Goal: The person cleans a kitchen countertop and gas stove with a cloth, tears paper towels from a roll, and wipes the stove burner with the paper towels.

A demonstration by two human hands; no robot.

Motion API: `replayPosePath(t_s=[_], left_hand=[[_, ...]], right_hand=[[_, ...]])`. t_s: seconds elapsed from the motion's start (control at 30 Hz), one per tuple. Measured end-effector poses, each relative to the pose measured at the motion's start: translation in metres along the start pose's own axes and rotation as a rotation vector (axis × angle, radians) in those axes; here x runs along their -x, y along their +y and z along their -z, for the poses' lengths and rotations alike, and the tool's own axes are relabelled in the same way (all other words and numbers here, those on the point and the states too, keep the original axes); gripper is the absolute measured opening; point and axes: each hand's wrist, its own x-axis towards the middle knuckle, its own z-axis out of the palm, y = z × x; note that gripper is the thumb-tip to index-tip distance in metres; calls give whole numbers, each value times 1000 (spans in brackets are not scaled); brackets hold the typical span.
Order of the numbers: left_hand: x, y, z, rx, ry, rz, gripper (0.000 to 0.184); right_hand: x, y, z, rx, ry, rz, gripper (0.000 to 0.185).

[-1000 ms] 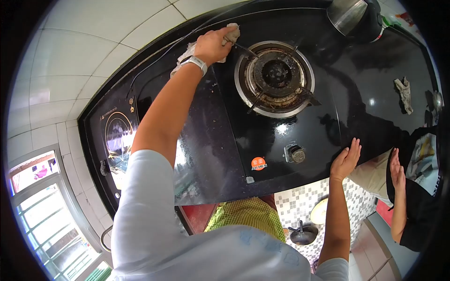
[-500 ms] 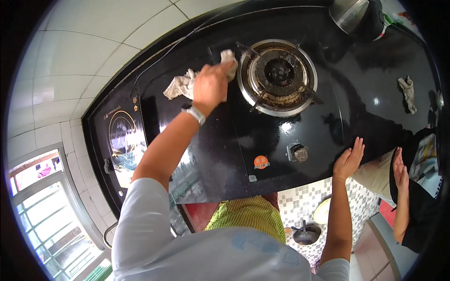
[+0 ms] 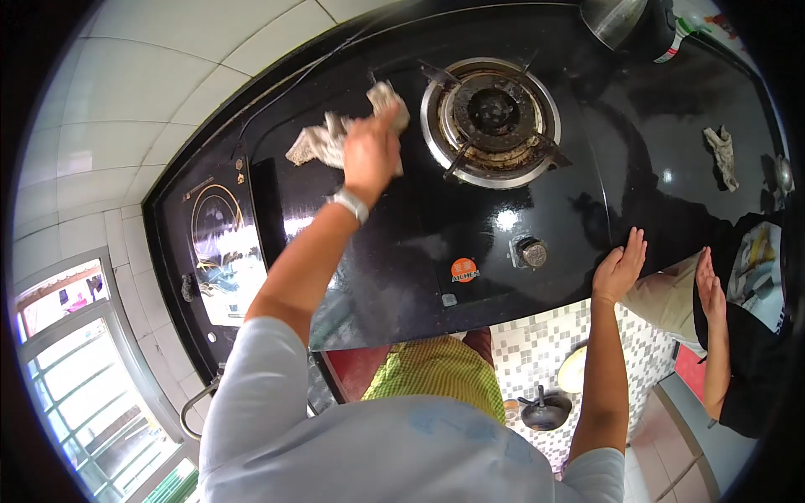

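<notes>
A pale, stained cloth [image 3: 323, 144] lies bunched under my left hand [image 3: 371, 158], which presses and grips it on the black stove top [image 3: 377, 243], left of the round gas burner [image 3: 490, 121]. Part of the cloth sticks out beyond the fingertips, and the hand is slightly blurred. My right hand [image 3: 619, 267] rests on the counter's front edge with its fingers stretched out, holding nothing. Between the hands are the stove's knob [image 3: 530, 251] and an orange round sticker [image 3: 464, 270].
An induction cooker [image 3: 220, 243] is at the left, a metal kettle [image 3: 616, 21] at the back right. Another cloth [image 3: 721, 158] lies on the right. Another person [image 3: 738, 335] stands at the right edge. A pan [image 3: 545, 411] is below the counter.
My left hand has come back from the rear of the counter toward me, dragging the cloth, then shifted slightly left. My right hand stays at the edge.
</notes>
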Motion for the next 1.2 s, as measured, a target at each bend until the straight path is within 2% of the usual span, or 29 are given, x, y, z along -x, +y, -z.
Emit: replayPosePath(t_s=[0.07,0.13,0.27,0.33,0.4,0.47,0.53,0.57,0.73,0.87,0.93,1.0,1.07,1.1,1.13,1.2], left_hand=[[33,26,24,70,-145,53,43],[60,44,37,159,-131,-29,46],[55,47,41,231,-193,44,45],[30,41,33,230,-218,168,42],[2,21,8,297,-24,285,40],[-35,13,0,296,34,271,36],[-56,1,-20,201,-172,216,37],[-58,-9,-41,95,-99,142,40],[-71,12,-23,159,-242,260,41],[-60,15,-18,253,-461,294,42],[-40,29,-12,213,-318,244,42],[-26,34,0,185,-330,227,42],[-21,40,16,308,-459,120,40],[-11,37,9,323,-388,38,36],[-2,36,7,323,-383,42,36],[11,39,6,363,-205,157,31]], right_hand=[[1,1,0,-11,6,5,45],[0,0,-1,-19,18,12,45],[0,3,-1,6,5,4,46],[-1,1,-1,20,-1,5,46],[-1,-1,0,4,-3,-1,46],[-3,-1,0,9,0,0,46],[0,-1,0,1,-4,10,46],[-1,0,-1,4,0,10,46],[-2,-1,-2,12,22,33,46],[-2,0,-3,18,23,28,46],[0,-1,-2,17,24,32,46],[0,-1,-1,18,37,60,47],[-1,-1,-3,18,31,53,47],[-1,0,-3,21,24,42,47],[0,1,-2,20,25,49,47],[-1,1,-3,20,13,25,47]])
